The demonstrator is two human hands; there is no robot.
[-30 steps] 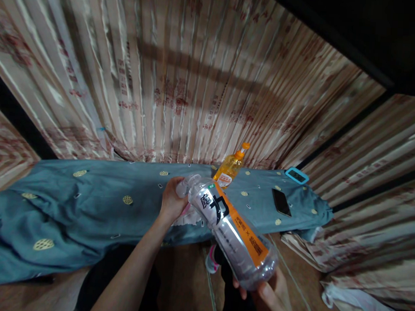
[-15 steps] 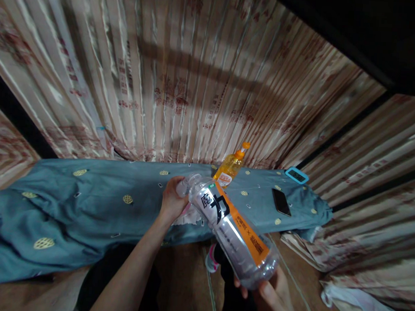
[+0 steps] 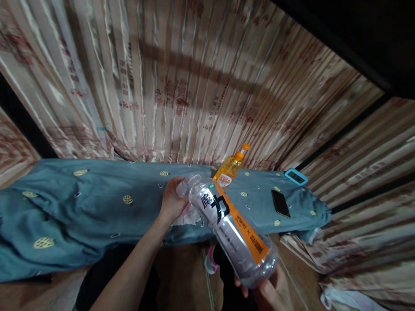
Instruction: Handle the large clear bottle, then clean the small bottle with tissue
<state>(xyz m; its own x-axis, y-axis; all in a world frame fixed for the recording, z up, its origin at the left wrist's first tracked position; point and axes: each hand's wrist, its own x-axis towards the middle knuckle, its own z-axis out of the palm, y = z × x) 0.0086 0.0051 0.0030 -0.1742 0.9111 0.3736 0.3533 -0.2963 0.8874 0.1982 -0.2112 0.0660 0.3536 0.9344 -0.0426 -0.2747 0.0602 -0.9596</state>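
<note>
A large clear plastic bottle with a silver and orange label is held slanted across my view, its neck up to the left and its base down to the right. My left hand is closed at the neck end, gripping around the whitish cap. Under the base, my right hand holds the bottle between thumb and fingers. Behind the bottle's shoulder stands a pump bottle of yellow liquid with an orange top, its lower part hidden. A crumpled white and pink tissue-like piece lies beneath the neck.
A bench-like surface covered in blue-green patterned cloth runs across in front of me. On its right side lie a black phone and a blue-framed digital clock. Pleated curtains hang behind and at both sides.
</note>
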